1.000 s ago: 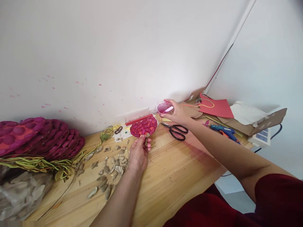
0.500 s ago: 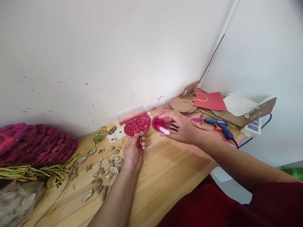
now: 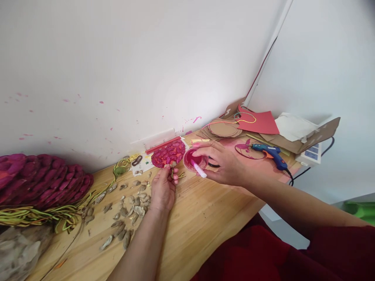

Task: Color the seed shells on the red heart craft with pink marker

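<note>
My left hand point(image 3: 163, 189) pinches the near edge of a round disc point(image 3: 167, 153) covered in magenta-painted peanut shells. Green cord ends hang out between its fingers. To the right of the disc, my right hand point(image 3: 227, 163) is closed around the side of a clear cup point(image 3: 187, 163) with magenta paint inside. A white-handled stick point(image 3: 200, 170) leans out of the cup toward me; its other end is in the paint. Loose peanut shells point(image 3: 137, 203) lie left of my left wrist.
A stack of magenta shell discs point(image 3: 43, 179) and green cords point(image 3: 38, 212) are at the left, above a plastic bag point(image 3: 23, 249). At the right are cardboard circles point(image 3: 224, 128), red paper point(image 3: 259, 121), a blue glue gun point(image 3: 272, 154) and a power strip point(image 3: 310, 154).
My right hand and the cup have come down slightly and to the left, and the cup sits more upright. My left hand stays on the disc's edge.
</note>
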